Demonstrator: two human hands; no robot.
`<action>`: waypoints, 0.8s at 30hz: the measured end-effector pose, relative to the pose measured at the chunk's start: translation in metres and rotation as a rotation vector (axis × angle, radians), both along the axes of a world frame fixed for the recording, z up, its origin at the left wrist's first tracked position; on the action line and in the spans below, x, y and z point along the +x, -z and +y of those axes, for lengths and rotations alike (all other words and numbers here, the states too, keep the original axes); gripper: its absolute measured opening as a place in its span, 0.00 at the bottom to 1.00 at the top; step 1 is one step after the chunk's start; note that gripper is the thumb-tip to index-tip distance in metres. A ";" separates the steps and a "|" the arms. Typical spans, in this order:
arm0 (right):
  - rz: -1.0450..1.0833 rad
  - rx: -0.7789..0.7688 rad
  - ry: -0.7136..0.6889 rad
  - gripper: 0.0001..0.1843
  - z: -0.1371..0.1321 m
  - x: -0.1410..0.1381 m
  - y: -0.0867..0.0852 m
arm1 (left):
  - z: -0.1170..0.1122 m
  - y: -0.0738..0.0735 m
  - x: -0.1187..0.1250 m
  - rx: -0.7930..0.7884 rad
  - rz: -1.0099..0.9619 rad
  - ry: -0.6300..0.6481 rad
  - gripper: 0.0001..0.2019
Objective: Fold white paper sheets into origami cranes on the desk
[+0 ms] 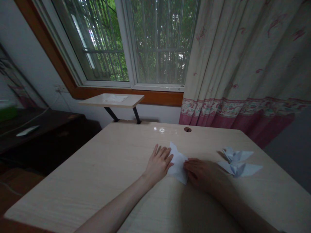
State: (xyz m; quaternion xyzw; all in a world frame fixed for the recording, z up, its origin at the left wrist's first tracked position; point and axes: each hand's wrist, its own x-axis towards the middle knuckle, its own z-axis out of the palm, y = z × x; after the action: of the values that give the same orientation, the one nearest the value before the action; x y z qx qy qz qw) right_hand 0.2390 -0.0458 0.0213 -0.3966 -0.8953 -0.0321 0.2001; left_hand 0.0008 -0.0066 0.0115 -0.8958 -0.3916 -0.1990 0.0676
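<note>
White folded paper (178, 163) lies on the pale wood-look desk (97, 184), its long axis running away from the person. Left hand (158, 163) rests open against its left edge; right hand (202, 174), also flat, meets its right edge, nearer two folded paper birds (236, 156)

Left hand (158, 163), right hand (200, 173), both palm-down

Nothing legible is showing anywhere in the view: the folded white paper (178, 163) at lower centre is carrying no readable print, and the white slip (27, 130) at upper left is appearing too small to read.
</note>
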 end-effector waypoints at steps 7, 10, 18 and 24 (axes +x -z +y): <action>0.064 0.023 -0.028 0.18 0.002 -0.003 0.012 | 0.004 0.003 -0.001 -0.071 -0.028 0.023 0.12; 0.079 0.017 0.005 0.19 0.005 -0.002 0.021 | 0.007 0.005 -0.002 -0.159 -0.063 0.028 0.12; -0.014 -0.179 0.008 0.29 0.003 0.000 0.014 | 0.006 0.005 -0.003 -0.220 -0.152 0.036 0.15; -0.056 -0.341 0.049 0.35 0.002 -0.004 0.000 | 0.008 0.008 -0.003 -0.233 -0.209 -0.010 0.15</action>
State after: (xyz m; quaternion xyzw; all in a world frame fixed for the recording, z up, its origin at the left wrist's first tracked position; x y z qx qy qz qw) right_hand 0.2350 -0.0437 0.0210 -0.4454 -0.8831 0.1042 0.1043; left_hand -0.0021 0.0018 0.0039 -0.8699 -0.4216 -0.2440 -0.0770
